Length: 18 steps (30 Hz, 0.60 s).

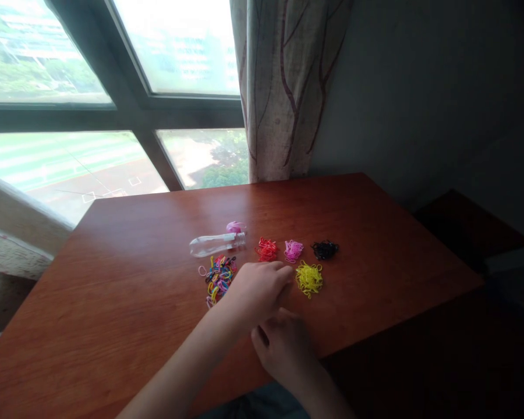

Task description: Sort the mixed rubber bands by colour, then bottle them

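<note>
Bands in yellow (309,279) lie beside the left hand (261,286).

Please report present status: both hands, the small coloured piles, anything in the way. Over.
Left hand beside yellow pile, hold unclear. Right hand nearer the body, hold unclear. Pink pile, black pile uncovered. Left forearm partly hides mixed pile.

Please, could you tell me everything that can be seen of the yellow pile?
The yellow pile is a loose, tangled heap of small thin loops, seemingly rubber or plastic, some sticking out at the edges. It lies on the reddish-brown table, nearer the person than the pink pile and the black pile. The left hand is close on its left side; whether they touch is unclear.
</note>
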Tool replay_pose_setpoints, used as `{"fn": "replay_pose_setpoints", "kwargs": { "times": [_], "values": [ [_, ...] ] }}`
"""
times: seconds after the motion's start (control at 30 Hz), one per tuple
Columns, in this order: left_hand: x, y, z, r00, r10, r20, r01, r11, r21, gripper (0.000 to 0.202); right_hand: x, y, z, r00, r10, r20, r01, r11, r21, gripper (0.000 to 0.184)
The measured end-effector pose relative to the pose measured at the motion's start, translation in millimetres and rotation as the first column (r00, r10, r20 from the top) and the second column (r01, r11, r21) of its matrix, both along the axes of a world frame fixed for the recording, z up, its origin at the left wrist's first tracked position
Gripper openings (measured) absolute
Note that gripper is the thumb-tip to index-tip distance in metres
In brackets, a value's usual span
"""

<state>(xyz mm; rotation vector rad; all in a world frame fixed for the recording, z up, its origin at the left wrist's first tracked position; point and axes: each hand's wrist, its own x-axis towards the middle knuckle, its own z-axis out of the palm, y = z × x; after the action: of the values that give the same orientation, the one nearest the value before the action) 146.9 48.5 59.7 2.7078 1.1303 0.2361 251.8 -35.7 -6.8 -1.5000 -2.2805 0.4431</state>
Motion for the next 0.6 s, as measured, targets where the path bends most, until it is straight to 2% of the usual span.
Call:
{"fn": "replay_pose_setpoints", "kwargs": {
  "times": [0.1,0.17,0.23,0.33,0.43,0.6],
  "values": [
    [-42,-22,-9.4,0.974,0.165,0.156,-0.161,0.986,-0.036,0.018,0,0,1.5,0.996,-0.006,-0.091,0.006,1.0,-0.003,0.013],
    [-71,-39,-19.2,0.919,0.271,0.288,-0.265,0.962,-0.058,0.019,0,0,2.2,0.99,-0.002,-0.142,0.0,1.0,-0.015,0.014],
    [-97,-55,-29.1,0.847,0.386,0.364,-0.392,0.918,-0.061,0.017,-1,0,2.1,0.986,-0.001,-0.165,-0.003,1.0,-0.027,0.015],
    [-126,-74,-41.7,0.772,0.488,0.408,-0.511,0.857,-0.06,0.017,-2,0,0.7,0.984,-0.017,-0.176,0.01,0.999,-0.045,0.015],
    [-138,-83,-52.0,0.759,0.532,0.375,-0.55,0.832,-0.065,0.017,-6,1,0.0,0.981,-0.038,-0.19,0.026,0.998,-0.062,0.014],
    [-132,-86,-61.0,0.774,0.585,0.243,-0.597,0.802,-0.032,0.019,-18,5,2.5,0.984,-0.045,-0.173,0.033,0.997,-0.067,0.015]
  ]
}}
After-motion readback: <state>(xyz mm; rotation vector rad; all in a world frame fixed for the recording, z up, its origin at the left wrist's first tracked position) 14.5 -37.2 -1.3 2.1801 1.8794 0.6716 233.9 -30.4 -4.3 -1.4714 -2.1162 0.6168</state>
